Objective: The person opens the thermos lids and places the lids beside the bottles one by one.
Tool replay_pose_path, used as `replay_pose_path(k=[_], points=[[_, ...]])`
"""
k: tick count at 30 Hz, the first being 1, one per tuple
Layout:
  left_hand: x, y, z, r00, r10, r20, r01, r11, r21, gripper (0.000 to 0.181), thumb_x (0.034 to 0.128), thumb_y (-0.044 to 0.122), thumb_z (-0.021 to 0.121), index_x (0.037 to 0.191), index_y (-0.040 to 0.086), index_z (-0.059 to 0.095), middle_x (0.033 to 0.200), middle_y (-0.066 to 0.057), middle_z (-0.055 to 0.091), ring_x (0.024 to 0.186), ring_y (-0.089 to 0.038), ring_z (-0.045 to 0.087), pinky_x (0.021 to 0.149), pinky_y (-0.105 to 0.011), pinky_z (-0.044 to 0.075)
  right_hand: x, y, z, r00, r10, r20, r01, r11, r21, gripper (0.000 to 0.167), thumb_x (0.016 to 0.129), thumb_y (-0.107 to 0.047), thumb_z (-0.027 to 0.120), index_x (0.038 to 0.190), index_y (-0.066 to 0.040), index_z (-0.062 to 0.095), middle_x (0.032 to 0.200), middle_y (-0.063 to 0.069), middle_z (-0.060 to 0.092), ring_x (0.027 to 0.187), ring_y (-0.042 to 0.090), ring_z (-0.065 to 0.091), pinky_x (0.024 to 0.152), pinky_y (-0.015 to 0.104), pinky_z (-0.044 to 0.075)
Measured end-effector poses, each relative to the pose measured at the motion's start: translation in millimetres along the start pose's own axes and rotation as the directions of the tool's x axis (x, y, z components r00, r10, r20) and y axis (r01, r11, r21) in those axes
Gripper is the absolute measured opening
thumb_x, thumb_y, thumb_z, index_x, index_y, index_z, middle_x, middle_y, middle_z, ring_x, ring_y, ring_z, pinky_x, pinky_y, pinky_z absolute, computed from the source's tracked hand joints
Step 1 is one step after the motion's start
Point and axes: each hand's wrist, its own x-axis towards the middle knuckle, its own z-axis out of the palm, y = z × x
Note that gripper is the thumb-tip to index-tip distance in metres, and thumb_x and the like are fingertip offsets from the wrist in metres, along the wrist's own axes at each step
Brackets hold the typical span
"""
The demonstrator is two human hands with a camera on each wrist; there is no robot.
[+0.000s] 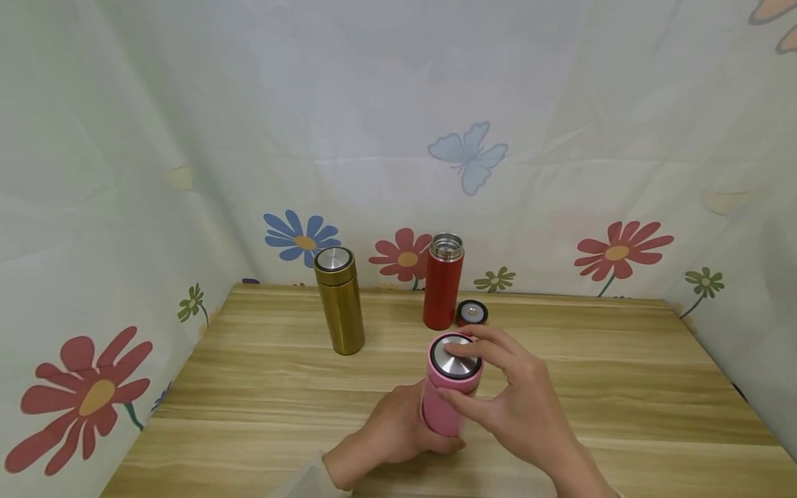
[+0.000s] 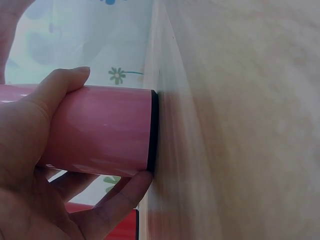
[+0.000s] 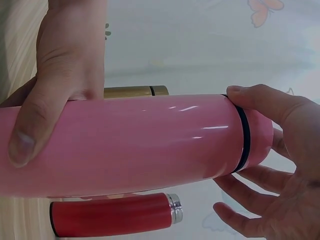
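Note:
A pink thermos bottle (image 1: 441, 413) stands upright on the wooden table, its black base meeting the tabletop in the left wrist view. My left hand (image 1: 398, 425) grips the lower body, thumb on one side and fingers round the other. At the top, my right hand (image 1: 523, 394) holds the lid (image 1: 458, 365), a pink cap with a silver disc ringed in black. Its thumb (image 3: 255, 97) lies by the dark seam under the lid, while other fingers reach the lid's top and far side. The lid sits on the bottle.
Behind the pink bottle stands a red thermos (image 1: 442, 294) with its steel mouth uncovered. Its lid (image 1: 473, 313) lies upside down beside it. A gold thermos (image 1: 344, 315), capped, stands to the left. Flowered cloth (image 1: 373, 138) hangs round the table's back and sides.

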Motion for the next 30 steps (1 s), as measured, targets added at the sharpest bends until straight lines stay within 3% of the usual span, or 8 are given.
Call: replay_pose_path(k=[8,17,23,27,30], points=[[0.1,-0.3,0.4,1.000,0.007,0.002,-0.007,1.000,-0.004,0.072,0.0704,0.057,0.089,0.126,0.025,0.056,0.098,0.014,0.068,0.082,0.001,0.059,0.072,-0.025,0.049,-0.1,0.9,1.9,1.000,0.002,0.010,-0.002,0.999,-0.042,0.055,0.069,-0.016,0.097,0.116,-0.030,0.073,0.129,-0.008,0.066,0.118,0.015,0.066,0.093,0.040,0.059],[-0.2,0.1,-0.2,1.000,0.005,0.007,-0.005,1.000,-0.006,0.071,0.0707,0.058,0.089,0.125,0.026,0.056,0.099,0.015,0.067,0.081,0.000,0.059,0.072,-0.025,0.049,-1.5,-1.9,5.8,1.000,0.015,0.017,-0.014,0.999,-0.040,0.059,0.070,-0.019,0.097,0.120,-0.030,0.068,0.130,-0.008,0.059,0.123,0.015,0.058,0.094,0.042,0.058],[1.2,-0.2,-0.4,1.000,0.003,0.021,-0.003,1.000,0.002,0.071,0.0716,0.060,0.088,0.127,0.029,0.056,0.105,0.015,0.068,0.084,0.000,0.060,0.074,-0.026,0.049,-3.4,-7.8,9.7,0.999,0.039,-0.025,-0.040,0.997,-0.062,0.069,0.067,-0.032,0.099,0.126,-0.033,0.066,0.131,-0.005,0.053,0.123,0.016,0.056,0.095,0.049,0.055],[1.2,-0.5,0.3,1.000,0.027,0.010,-0.028,0.999,0.045,0.071,0.0724,0.058,0.088,0.128,0.028,0.057,0.108,0.013,0.069,0.085,0.000,0.060,0.073,-0.025,0.049,-4.8,-12.1,14.7,0.995,0.074,-0.061,-0.080,0.991,-0.103,0.069,0.064,-0.038,0.100,0.125,-0.036,0.067,0.127,-0.004,0.052,0.119,0.014,0.054,0.089,0.045,0.054],[0.3,-0.8,1.4,0.999,0.047,-0.009,-0.046,0.996,0.077,0.068,0.0732,0.058,0.087,0.126,0.026,0.059,0.106,0.012,0.070,0.083,0.001,0.060,0.071,-0.023,0.049,-6.1,-14.5,20.3,0.993,0.053,-0.109,-0.069,0.986,-0.153,0.067,0.062,-0.040,0.100,0.121,-0.034,0.069,0.125,-0.002,0.053,0.115,0.014,0.054,0.084,0.041,0.054]])
